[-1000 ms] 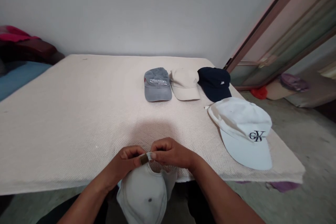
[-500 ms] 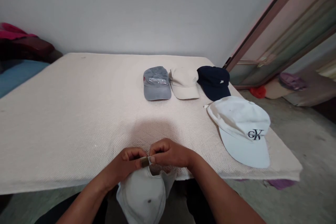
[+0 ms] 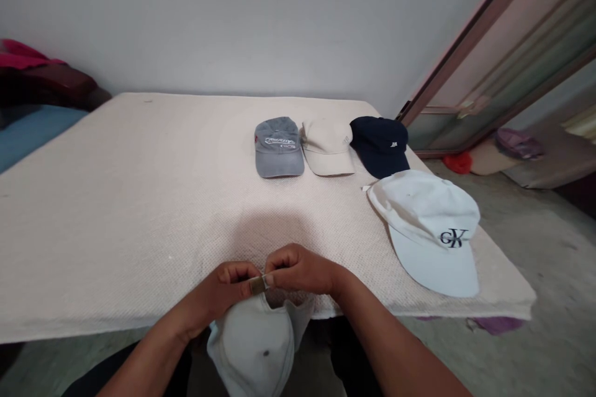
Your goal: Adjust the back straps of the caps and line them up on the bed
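Observation:
A pale grey cap (image 3: 258, 341) hangs over the table's front edge, its back strap held up between my two hands. My left hand (image 3: 226, 285) pinches the strap by a brass-coloured buckle (image 3: 257, 285). Pressed close beside it, my right hand (image 3: 298, 270) grips the strap's light end with thumb and bent fingers. Farther back stand a grey cap (image 3: 279, 147), a beige cap (image 3: 328, 146) and a navy cap (image 3: 380, 146) in a row. To the right lies a white cap (image 3: 426, 223) with black letters, its brim toward me.
A cream textured cloth covers the table (image 3: 116, 217). Behind it rises a plain wall (image 3: 223, 18). A framed door panel (image 3: 493, 56) stands at the right, with a purple bundle (image 3: 519, 144) and a red item (image 3: 457, 162) on the floor. Blue fabric (image 3: 37, 130) lies at the far left.
Almost nothing differs. Both hands stay pinched on the cap's strap at the buckle, with only a very slight shift; the other caps have not moved.

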Demonstrator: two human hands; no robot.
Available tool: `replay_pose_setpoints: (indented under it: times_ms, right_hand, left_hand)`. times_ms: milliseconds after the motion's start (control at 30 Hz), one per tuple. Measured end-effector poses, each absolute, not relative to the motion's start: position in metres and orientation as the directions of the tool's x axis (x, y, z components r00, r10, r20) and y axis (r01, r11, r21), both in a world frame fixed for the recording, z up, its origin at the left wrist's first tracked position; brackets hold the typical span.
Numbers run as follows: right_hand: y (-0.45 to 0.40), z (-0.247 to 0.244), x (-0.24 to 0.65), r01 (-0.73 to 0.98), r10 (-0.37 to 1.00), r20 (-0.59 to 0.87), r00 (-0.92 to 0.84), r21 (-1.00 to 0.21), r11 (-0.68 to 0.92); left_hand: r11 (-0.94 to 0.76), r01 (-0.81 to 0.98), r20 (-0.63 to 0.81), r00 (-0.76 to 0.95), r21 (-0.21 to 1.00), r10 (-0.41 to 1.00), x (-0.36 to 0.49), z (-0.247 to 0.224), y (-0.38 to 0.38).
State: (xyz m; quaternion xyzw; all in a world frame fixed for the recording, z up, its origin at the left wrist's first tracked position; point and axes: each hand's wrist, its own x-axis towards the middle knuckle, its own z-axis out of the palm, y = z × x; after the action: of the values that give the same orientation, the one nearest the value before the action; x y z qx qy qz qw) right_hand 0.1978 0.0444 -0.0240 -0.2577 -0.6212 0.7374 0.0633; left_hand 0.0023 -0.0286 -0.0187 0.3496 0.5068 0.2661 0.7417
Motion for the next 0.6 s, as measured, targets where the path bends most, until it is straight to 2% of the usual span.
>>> replay_pose_setpoints:
  times_ms: [167, 300, 500, 600]
  right_hand:
    - [0.0447, -0.0238, 0.1983, 0.183, 0.368, -0.265, -0.891, -0.953, -0.242]
    - [0.0443, -0.0220, 0.1991, 0.196, 0.319, -0.292, -0.902, -0.933, -0.301]
    - [0.0432, -0.0233, 0.1958, 0.161, 0.472, -0.242, -0.848, -0.965, -0.207]
    - [0.0427, -0.0256, 0.1958, 0.160, 0.462, -0.253, -0.850, -0.960, -0.231]
  left_hand:
    - [0.635, -0.074, -0.565, 0.386, 0.769, 0.729, 0.0010, -0.0210, -0.0296]
    - [0.629, -0.063, -0.553, 0.416, 0.774, 0.722, 0.0017, -0.0201, -0.0289]
    - [0.643, -0.088, -0.567, 0.391, 0.761, 0.725, 0.0046, -0.0184, -0.0280]
    - [0.657, -0.132, -0.571, 0.388, 0.743, 0.723, 0.0044, -0.0203, -0.0281]
